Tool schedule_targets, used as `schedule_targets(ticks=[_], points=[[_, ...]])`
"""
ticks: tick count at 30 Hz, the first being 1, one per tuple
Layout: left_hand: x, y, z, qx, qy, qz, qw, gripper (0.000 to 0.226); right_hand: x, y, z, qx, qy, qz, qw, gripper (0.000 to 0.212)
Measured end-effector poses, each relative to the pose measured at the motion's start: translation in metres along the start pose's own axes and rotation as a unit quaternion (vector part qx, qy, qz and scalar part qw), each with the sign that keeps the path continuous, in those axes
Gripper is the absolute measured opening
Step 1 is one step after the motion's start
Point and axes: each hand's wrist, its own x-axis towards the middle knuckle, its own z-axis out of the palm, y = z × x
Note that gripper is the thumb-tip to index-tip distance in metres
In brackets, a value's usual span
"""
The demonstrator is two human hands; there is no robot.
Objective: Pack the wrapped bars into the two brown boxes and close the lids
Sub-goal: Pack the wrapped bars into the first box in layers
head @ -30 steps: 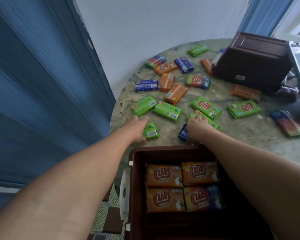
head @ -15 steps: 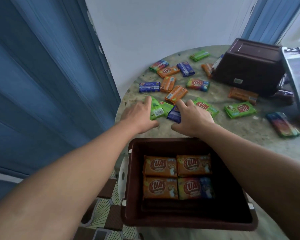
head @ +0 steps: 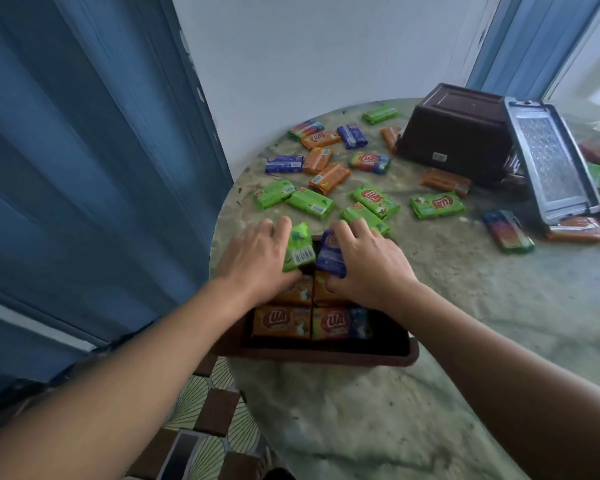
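Over the open box [head: 326,356], hands (both) grip bars

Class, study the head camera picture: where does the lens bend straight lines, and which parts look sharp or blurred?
Head view: wide-angle bowing curves the blue door and table edge; the held green bar barcode reads sharp; far bars near the overturned brown box look soft.

Open box [head: 326,355]: near strip free; far half blocked by both hands [head: 257,261] [head: 371,261].
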Motion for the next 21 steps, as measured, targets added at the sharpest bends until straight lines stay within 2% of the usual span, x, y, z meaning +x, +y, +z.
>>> schedule_targets(ticks=[3,10,12,14,16,21], points=[[-0.021,0.010,0.020,-0.004,-0.024,0.005,1.000,0.076,-0.021,0.000,0.014,-0.003,-0.036,-0.012,0.999,0.075],[-0.041,-0.004,0.047,-0.053,-0.151,0.065,0.985,0.071,-0.025,-0.001,0.038,0.013,-0.142,-0.028,0.989,0.071],[-0.043,-0.005,0.051,-0.054,-0.155,0.070,0.984,0.074,-0.025,-0.005,0.046,0.032,-0.182,-0.020,0.983,0.079],[-0.045,-0.004,0.054,-0.045,-0.152,0.078,0.984,0.074,-0.031,-0.007,0.058,0.049,-0.205,-0.014,0.977,0.079],[-0.046,-0.004,0.057,-0.027,-0.152,0.087,0.984,0.073,-0.036,-0.006,0.066,0.038,-0.212,-0.012,0.976,0.069],[-0.046,-0.006,0.060,-0.036,-0.156,0.093,0.983,0.073,-0.032,-0.005,0.067,0.026,-0.195,-0.003,0.980,0.076]])
